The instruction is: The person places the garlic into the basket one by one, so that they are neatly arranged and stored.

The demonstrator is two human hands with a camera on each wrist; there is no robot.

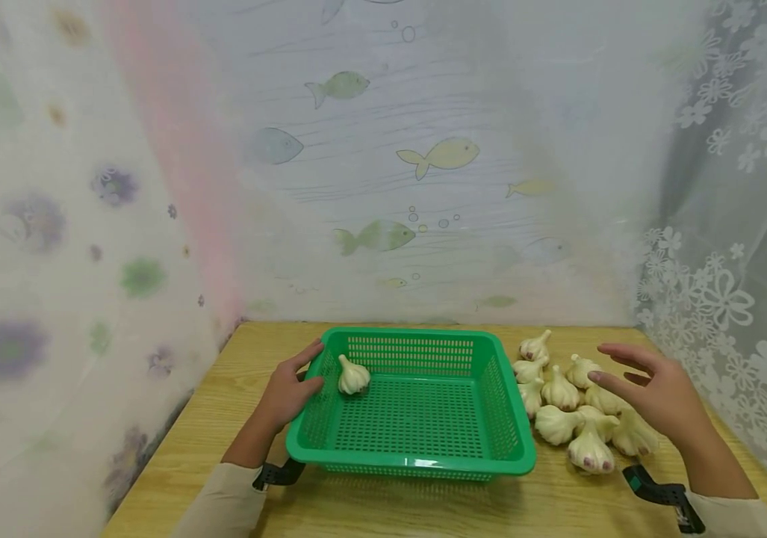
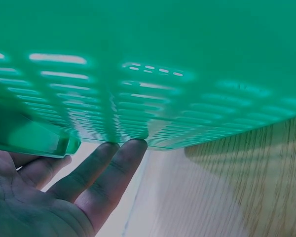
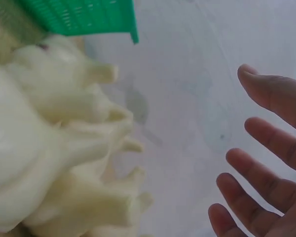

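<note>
A green plastic basket (image 1: 417, 465) with slotted walls stands on the table, one garlic bulb (image 1: 354, 376) inside near its left wall. My left hand (image 1: 287, 388) holds the basket's left rim, the thumb over the edge. In the left wrist view, fingertips (image 2: 136, 144) of that hand meet the slotted outer wall below the rim. To the right of the basket lies a pile of garlic bulbs (image 1: 561, 390), pale with stubby stems. My right hand (image 1: 659, 392) hovers over the pile's right side, fingers spread and holding nothing. The right wrist view shows those fingers apart from the garlic (image 3: 19, 158).
A light wooden table (image 1: 222, 396) carries the basket and the pile. Fish-printed sheeting (image 1: 383, 187) hangs behind its far edge. Flower-patterned curtains (image 1: 719, 299) close in on the right, with a spotted sheet (image 1: 74, 299) on the left.
</note>
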